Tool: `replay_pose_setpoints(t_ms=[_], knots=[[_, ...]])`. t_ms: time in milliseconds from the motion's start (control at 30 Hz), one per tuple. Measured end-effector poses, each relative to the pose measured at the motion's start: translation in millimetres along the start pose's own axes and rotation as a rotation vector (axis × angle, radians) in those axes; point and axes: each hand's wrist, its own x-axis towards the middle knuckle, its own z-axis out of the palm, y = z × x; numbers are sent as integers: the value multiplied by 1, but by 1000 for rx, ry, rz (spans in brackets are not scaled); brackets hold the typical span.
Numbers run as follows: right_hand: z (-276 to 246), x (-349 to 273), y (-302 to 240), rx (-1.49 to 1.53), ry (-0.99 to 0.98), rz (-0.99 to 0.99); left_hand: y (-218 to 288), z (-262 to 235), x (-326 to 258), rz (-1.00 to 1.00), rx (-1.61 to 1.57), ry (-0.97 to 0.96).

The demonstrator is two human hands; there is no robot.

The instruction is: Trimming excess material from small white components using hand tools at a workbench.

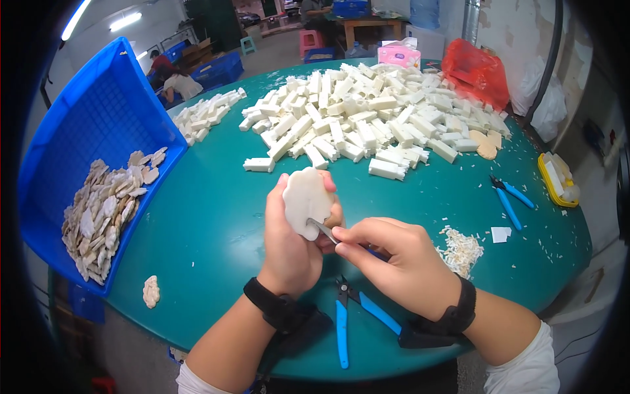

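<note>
A smooth green table [210,230] curves across a workroom, its far side heaped with off-white, square-edged blocks [354,118]. Above its near middle, the left hand [289,253] cups a smooth, scalloped white disc [304,197], apparently tilted up to offer its edge to the right hand [407,262], which pinches a thin metal blade [323,230] against it. Blue-handled cutters [342,328] lie near, seemingly for easy reach; a slanted plastic bin [98,118] at left gathers rough, flaky pieces [105,220].

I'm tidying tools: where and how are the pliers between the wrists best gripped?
Probably around both blue handles, coming from the near side: the pliers lie open, handles splayed toward the person, with the dark head pointing away.
</note>
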Motion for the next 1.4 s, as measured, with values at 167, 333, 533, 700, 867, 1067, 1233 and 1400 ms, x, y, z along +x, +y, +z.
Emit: replay_pose_setpoints(t_ms=[167,333,533,700,867,1067,1233,1400], knots=[[4,0,-1,40,50,38,-3,12,-5,-90,-87,39],[6,1,9,114,83,16,-5,10,-4,-216,-152,-32],[0,2,-3,92,119,33,8,-10,3,-305,-293,-164],[-5,3,-1,-87,255,-9,9,-20,7,-378,-306,-274],[-4,5,4,-93,235,31,9,-21,6,-400,-300,-330],[-3,5,4,26,237,117,10,-18,5,-403,-259,-280],[-2,6,6,13,234,109,9,-18,5,-397,-245,-289],[-2,5,6,15,241,93,7,-18,6,-391,-260,-267]])
